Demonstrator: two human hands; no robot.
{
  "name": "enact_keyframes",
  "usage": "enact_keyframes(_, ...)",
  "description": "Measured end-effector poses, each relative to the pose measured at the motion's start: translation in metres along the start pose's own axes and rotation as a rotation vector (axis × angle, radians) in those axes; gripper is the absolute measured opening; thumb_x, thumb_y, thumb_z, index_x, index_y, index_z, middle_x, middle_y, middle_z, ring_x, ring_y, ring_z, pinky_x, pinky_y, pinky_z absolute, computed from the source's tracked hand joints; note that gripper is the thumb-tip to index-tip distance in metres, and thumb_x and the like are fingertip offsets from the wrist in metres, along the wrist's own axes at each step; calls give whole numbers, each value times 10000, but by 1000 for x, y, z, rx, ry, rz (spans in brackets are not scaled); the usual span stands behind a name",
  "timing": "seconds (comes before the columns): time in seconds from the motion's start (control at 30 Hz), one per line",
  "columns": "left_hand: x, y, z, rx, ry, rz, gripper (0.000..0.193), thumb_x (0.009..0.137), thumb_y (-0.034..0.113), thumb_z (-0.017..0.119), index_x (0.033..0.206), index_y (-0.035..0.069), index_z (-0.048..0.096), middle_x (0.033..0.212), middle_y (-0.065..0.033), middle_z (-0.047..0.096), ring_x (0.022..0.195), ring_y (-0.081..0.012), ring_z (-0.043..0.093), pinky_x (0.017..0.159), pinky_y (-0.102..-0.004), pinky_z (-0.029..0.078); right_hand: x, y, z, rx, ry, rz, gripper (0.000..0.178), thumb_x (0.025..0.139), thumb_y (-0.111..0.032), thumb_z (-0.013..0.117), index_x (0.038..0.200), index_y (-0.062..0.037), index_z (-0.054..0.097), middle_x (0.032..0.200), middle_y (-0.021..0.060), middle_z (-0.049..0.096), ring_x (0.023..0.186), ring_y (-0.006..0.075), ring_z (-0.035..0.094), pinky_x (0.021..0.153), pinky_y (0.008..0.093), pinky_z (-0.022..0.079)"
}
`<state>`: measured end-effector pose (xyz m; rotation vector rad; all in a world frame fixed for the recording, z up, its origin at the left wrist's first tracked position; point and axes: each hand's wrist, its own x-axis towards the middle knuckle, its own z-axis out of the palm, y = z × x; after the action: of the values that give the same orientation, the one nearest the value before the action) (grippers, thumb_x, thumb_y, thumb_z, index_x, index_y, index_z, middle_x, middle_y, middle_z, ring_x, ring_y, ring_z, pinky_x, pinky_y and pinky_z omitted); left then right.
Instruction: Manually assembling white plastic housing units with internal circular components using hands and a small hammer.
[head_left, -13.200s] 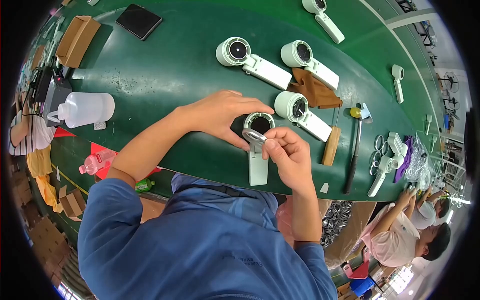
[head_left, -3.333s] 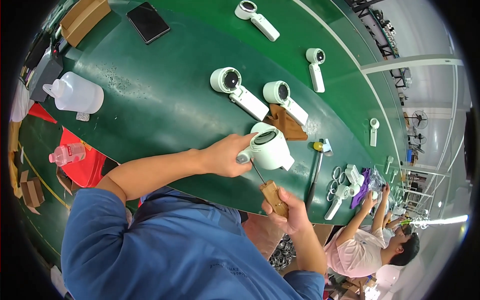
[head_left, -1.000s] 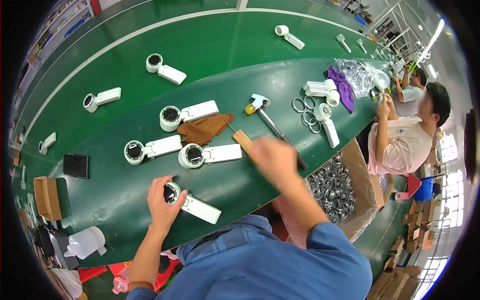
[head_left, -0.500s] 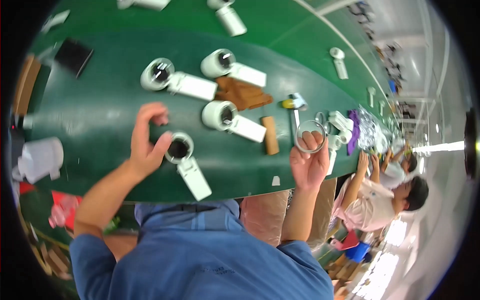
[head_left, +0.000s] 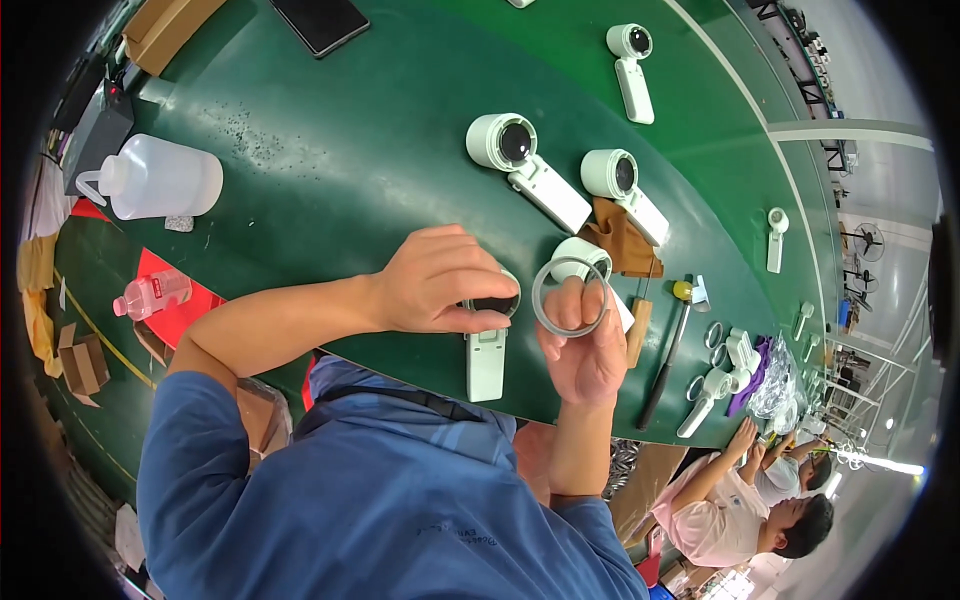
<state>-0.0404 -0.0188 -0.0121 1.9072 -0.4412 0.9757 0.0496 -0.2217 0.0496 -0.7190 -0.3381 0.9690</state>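
My left hand (head_left: 430,283) is curled over the round, black-faced head of a white handheld device (head_left: 486,370). Thumb and fingers lie at either side of that head and hide much of it; the flat handle points toward me near the table's front edge. Just to the right, my right hand (head_left: 583,362) is raised with a clear ring (head_left: 541,312) held at its fingers. Behind the ring lies another white device (head_left: 571,254), partly covered by it. The ring and the device under my left hand are apart.
Two similar devices (head_left: 549,192) (head_left: 645,212) lie farther back, beside a brown cloth (head_left: 628,245). To the right are a hammer (head_left: 664,375), a wooden-handled tool (head_left: 638,333), more rings and a purple cloth (head_left: 752,375). A translucent jug (head_left: 170,178) stands left. A co-worker (head_left: 722,510) sits right.
My left hand has closed over the device's head, where before its fingers were spread beside it. The ring in my right hand has come nearer to that device. The whole view has turned.
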Motion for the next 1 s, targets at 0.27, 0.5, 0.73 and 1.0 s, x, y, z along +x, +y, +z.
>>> enact_keyframes(0.27, 3, -1, 1, 105, -55, 13, 243, 802, 211, 831, 980, 117, 695, 920, -6, 682, 709, -203, 595, 631, -328, 446, 4, 9, 11, -144, 71, 41, 269, 1046, -314, 568, 987, -56, 524, 901, 70, 503, 690, 135, 453, 578, 244, 383)
enact_keyframes(0.5, 6, -7, -6, -206, -156, -151, 226, 810, 220, 823, 967, 97, 719, 934, -21, 686, 807, -229, 603, 712, -354, 468, 14, -2, 12, -623, 392, 19, 188, 1078, -228, 507, 1008, -58, 543, 805, 23, 491, 631, 75, 406, 547, 230, 324)
enact_keyframes(0.73, 13, 2, -3, -285, -233, -395, 538, 746, 287, 873, 1185, 73, 645, 1194, -124, 654, 1079, -328, 618, 947, -428, 511, -8, 11, 27, -430, 493, -120, 236, 1105, -242, 412, 983, -70, 520, 692, -68, 380, 558, 49, 328, 508, 231, 262)
enact_keyframes(1.0, 9, -2, 2, 59, -682, -226, 676, 694, 326, 867, 1226, 30, 574, 1275, -150, 610, 1242, -352, 559, 1066, -496, 456, -74, 109, 10, -843, 654, -486, 250, 1039, -217, 554, 952, 16, 573, 702, 31, 585, 559, 87, 464, 532, 227, 371)
